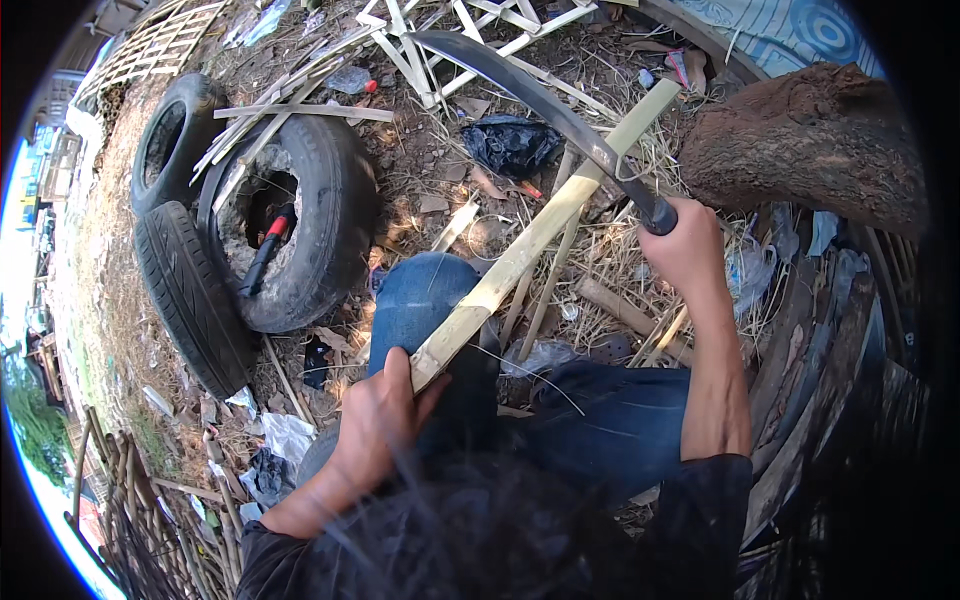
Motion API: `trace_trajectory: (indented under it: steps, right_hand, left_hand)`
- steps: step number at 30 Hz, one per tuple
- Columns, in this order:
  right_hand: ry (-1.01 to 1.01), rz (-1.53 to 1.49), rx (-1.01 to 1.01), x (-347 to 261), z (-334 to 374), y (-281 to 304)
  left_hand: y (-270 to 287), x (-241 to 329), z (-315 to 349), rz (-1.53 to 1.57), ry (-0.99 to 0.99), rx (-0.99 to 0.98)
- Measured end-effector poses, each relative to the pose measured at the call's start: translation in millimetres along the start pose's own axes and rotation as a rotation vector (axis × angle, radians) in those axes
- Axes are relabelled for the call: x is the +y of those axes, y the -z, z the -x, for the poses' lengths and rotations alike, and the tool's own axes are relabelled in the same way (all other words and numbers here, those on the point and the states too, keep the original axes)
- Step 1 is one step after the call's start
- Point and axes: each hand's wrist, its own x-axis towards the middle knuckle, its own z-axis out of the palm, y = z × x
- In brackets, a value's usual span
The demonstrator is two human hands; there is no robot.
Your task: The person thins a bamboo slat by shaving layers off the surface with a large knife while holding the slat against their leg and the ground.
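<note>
My left hand (376, 412) is closed around the near end of a long split bamboo strip (530, 243), pale and flat, which slants up to the far right. In my right hand (688, 252) is the dark handle of a machete with a long curved blade (520, 88). The blade crosses over the far part of the strip and points to the far left. Thin curled shavings (622, 165) stand out where blade and strip meet; whether the edge is cutting in cannot be made out. Under the strip's near half is my knee in blue jeans (425, 285).
Several old tyres (325, 190) lie at the left, one with a red and black tool (272, 245) inside. Bamboo slats (300, 95) rest across them. A thick tree trunk (800, 145) stands at the right. A black plastic bag (510, 143) and a bamboo lattice (440, 50) lie ahead.
</note>
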Motion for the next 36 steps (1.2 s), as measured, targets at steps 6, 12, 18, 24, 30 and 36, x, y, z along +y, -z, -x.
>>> trace_trajectory:
  steps: [6,12,18,24,30,36]
  right_hand:
    - [0.053,0.181,0.218,2,16,4]
    - [0.381,0.094,0.003,-18,46,-32]
    - [0.322,0.111,0.056,-3,12,-13]
    - [-0.124,0.066,0.113,42,-6,10]
    - [0.22,-0.013,0.134,8,26,-9]
    - [0.601,-0.043,-0.005,-16,42,-43]
  left_hand:
    - [-5,-7,0,0.014,-0.081,0.02]
    - [-6,-12,1,-0.029,-0.061,0.022]
    - [1,-8,5,0.008,0.058,-0.002]
    - [5,-1,-4,-0.087,-0.063,-0.012]
    - [2,-6,-1,0.055,0.089,-0.047]
    - [0,-15,2,0.036,0.013,0.014]
